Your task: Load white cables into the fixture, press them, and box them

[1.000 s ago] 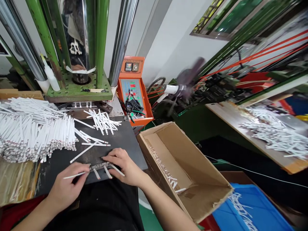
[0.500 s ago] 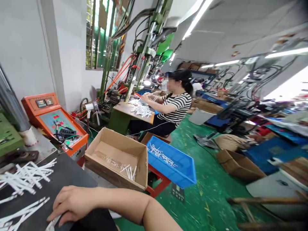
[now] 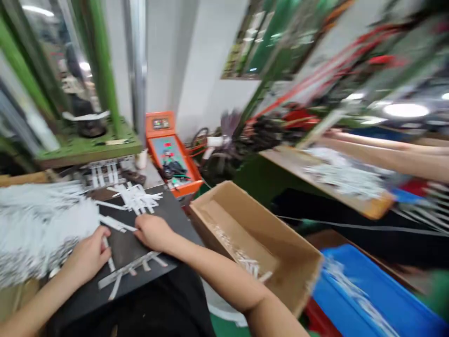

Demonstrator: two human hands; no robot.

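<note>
The picture is smeared by motion. My left hand (image 3: 87, 255) rests on the dark work mat (image 3: 168, 210), fingers curled round a thin white strip (image 3: 109, 259). My right hand (image 3: 152, 231) lies beside it, fingers bent down on another white strip (image 3: 117, 224). Just in front of both hands lies a narrow metal holder with white strips sticking out of it (image 3: 131, 271). A big heap of white strips (image 3: 38, 234) is at the left, and a smaller loose bunch (image 3: 136, 197) lies behind my hands.
A green press (image 3: 87, 145) stands behind the mat, with an orange control box (image 3: 168, 154) to its right. An open cardboard box (image 3: 259, 243) and a blue crate (image 3: 368, 295) sit at my right. A co-worker's arms (image 3: 386, 154) reach over the neighbouring bench.
The view swung right to the workshop aisle and back to my mat. My left hand is in view again; both hands now sit further back, behind the holder.
</note>
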